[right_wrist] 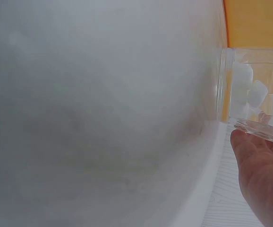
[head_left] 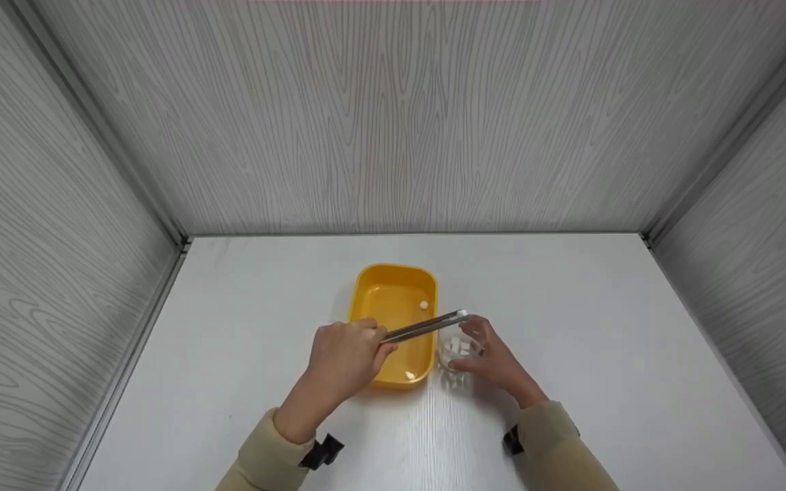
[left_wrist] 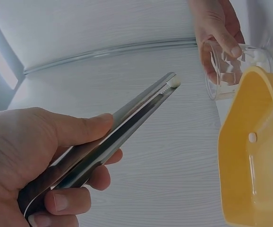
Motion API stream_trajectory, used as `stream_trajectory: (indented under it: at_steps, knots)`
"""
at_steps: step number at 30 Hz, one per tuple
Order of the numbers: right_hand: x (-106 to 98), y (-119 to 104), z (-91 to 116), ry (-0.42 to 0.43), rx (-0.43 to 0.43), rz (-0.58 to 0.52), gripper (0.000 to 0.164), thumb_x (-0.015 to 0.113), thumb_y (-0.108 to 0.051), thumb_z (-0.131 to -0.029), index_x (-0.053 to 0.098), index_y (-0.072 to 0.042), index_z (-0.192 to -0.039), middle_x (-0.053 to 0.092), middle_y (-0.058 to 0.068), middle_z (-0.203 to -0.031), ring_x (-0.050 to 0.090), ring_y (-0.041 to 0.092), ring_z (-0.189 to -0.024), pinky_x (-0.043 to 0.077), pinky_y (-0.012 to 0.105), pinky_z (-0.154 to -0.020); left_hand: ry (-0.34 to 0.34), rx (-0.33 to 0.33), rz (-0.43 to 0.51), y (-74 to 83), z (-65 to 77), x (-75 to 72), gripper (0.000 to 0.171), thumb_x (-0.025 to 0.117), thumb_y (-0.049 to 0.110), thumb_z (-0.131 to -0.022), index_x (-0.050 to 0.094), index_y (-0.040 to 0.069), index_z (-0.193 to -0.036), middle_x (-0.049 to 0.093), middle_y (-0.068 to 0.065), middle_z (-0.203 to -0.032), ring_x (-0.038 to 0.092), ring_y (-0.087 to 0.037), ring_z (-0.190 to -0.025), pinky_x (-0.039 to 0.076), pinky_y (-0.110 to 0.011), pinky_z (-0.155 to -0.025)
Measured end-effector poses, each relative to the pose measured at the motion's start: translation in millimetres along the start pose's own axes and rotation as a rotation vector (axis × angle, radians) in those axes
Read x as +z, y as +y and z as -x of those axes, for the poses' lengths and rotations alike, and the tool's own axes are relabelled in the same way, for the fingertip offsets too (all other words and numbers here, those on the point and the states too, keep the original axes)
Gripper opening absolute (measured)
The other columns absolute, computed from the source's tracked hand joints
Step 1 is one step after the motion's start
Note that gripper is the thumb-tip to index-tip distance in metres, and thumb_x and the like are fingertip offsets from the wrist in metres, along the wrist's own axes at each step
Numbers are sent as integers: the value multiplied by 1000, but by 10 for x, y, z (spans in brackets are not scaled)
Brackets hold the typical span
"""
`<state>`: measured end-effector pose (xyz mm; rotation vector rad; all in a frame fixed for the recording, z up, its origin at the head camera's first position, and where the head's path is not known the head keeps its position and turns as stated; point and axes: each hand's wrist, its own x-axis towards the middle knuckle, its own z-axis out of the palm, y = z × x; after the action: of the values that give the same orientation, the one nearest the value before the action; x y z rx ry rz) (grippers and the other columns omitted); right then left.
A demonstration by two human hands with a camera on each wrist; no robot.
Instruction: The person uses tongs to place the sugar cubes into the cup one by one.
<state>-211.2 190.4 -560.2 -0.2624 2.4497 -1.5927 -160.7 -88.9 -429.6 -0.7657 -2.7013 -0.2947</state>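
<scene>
My left hand point(head_left: 342, 358) grips a pair of metal tongs point(left_wrist: 110, 149), thumb along one arm and fingers under the other. Between the serrated tips sits a small white piece point(left_wrist: 174, 82). In the head view the tips are over the far rim side of a clear glass cup point(right_wrist: 225, 85), which holds several white cube-like pieces point(right_wrist: 257, 93). My right hand point(head_left: 499, 358) holds this cup from the right, thumb and fingers around its wall. Left of the cup, touching or nearly so, is a yellow tray point(head_left: 360, 293) with one small white piece point(head_left: 424, 305) inside.
The white tabletop point(head_left: 570, 293) extends on both sides of the tray and cup. Grey wood-grain panels point(head_left: 393, 136) stand at the back, left and right. Dark wrist mounts point(head_left: 323, 452) sit at both sleeves.
</scene>
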Motion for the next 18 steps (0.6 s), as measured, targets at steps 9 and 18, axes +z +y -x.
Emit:
stream_trajectory:
  at_steps: [9,18]
  knots:
    - [8,220,-69,5,-32,-37,88,84,-11,-78,30,-10,-147,38,16,-150,32,33,-141,24,60,-108,6,-1,-8,-35,-3,52,31,75,36,-86,67,8,-74,48,3,-61,35,-13,-44,31,-25,-40]
    - [11,245,-84,2,-39,-21,91,83,-9,-78,26,-1,-149,37,20,-151,31,36,-141,22,60,-109,46,-66,11,-140,0,86,35,78,36,-84,64,7,-72,45,1,-60,37,-14,-45,34,-27,-40]
